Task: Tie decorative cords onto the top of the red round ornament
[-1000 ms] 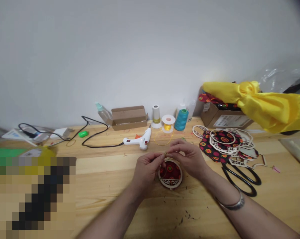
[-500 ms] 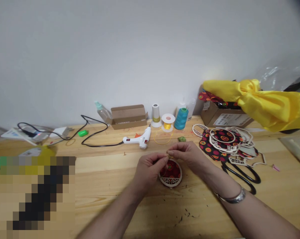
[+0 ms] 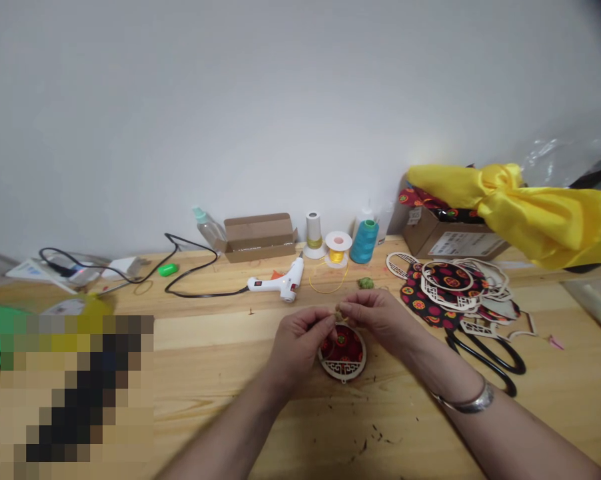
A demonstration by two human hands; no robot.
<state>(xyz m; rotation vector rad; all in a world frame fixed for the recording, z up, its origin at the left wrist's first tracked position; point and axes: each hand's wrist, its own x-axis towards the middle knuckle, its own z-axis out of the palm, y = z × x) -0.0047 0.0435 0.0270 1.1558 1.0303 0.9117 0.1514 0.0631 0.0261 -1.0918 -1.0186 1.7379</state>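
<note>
A round ornament (image 3: 348, 350) lies on the table under my hands, dark red patterned fabric inside a pale wooden ring with lattice at its lower edge. At its top, my left hand (image 3: 300, 340) is closed in a pinch, its fingers covering the ornament's upper left. My right hand (image 3: 373, 312) pinches from the other side, its fingertips almost touching the left ones. Between them shows a small bit of yellowish cord (image 3: 338, 315), mostly hidden by the fingers. Just beyond the right hand sits a small green bundle (image 3: 365, 283).
Behind stand a white glue gun (image 3: 280, 283), an open cardboard box (image 3: 260, 239), a spool of yellow cord (image 3: 337, 248) and a blue thread cone (image 3: 364, 241). To the right lie wooden frames with fabric (image 3: 445, 287), black-handled scissors (image 3: 485, 360) and a box with yellow cloth (image 3: 545, 213).
Both hands keep their pinch at the ornament's top with only slight finger movement. The whole view has shifted a little, and more of a green item shows at the left.
</note>
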